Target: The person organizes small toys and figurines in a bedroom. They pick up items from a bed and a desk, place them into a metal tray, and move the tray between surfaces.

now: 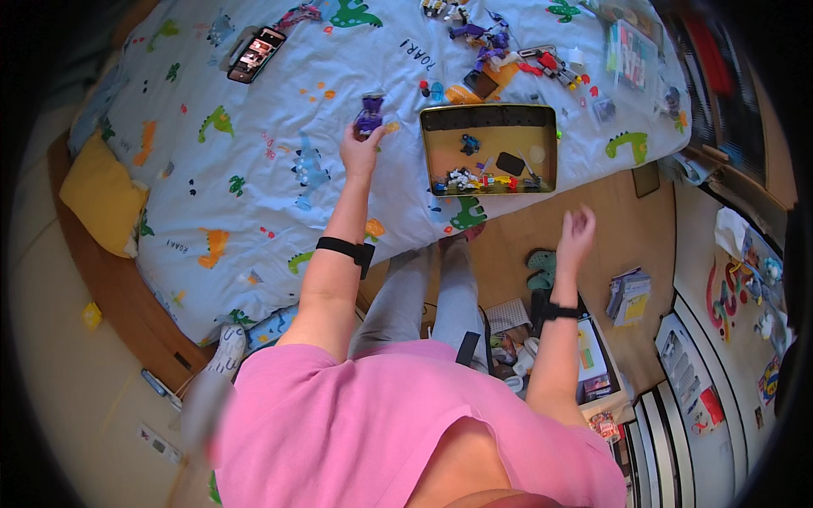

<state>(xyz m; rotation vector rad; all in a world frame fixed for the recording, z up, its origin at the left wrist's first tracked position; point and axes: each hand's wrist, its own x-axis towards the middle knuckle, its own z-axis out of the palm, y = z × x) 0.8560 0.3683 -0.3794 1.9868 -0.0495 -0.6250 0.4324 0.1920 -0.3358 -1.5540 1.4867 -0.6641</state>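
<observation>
My left hand (362, 147) reaches over the bed and holds a small purple plastic toy (370, 114) at its fingertips. My right hand (578, 228) hangs past the bed's edge above the floor, fingers loosely curled, with nothing seen in it. Between the two, on the bed, sits an open rectangular tin (424, 152) with a dark-edged rim. Inside the tin lie a small blue figure (470, 145), a black flat piece (510, 164) and a row of white, yellow and red toy pieces (483, 181). Purple toy figure parts (489, 47) lie scattered beyond the tin.
A smartphone (256, 54) lies on the dinosaur-print bedcover (254, 146). A clear plastic box (632, 57) stands at the bed's far right. Teal clogs (541, 270), a pile of booklets (629, 295) and a filled storage box (613, 374) are on the floor by my legs.
</observation>
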